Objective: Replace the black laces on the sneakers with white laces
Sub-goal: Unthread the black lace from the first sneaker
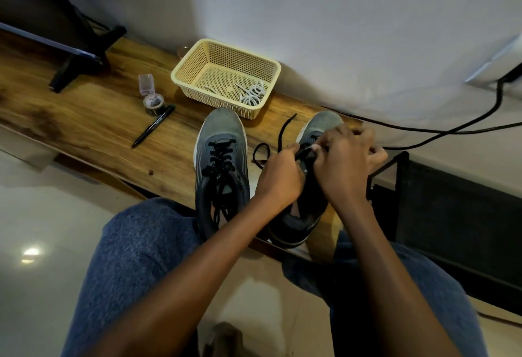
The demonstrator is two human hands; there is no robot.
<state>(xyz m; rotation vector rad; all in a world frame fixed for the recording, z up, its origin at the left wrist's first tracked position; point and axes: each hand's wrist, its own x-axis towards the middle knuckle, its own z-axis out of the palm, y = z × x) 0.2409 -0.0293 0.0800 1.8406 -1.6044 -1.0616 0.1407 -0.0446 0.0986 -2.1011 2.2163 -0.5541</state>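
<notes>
Both the left hand (278, 176) and right hand (348, 161) pinch the soft, floppy black lace (282, 133) on the right sneaker (305, 215); best to grab it near the holes.

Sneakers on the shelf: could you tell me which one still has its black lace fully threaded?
The left sneaker, nearer the pen; both hands are unlacing the right sneaker.

- A black pen (154, 126) lies on the wooden tabletop (84, 119).
- A tape roll (154, 103) sits just beside it.
- A black cable (466, 127) trails along the wall.
</notes>
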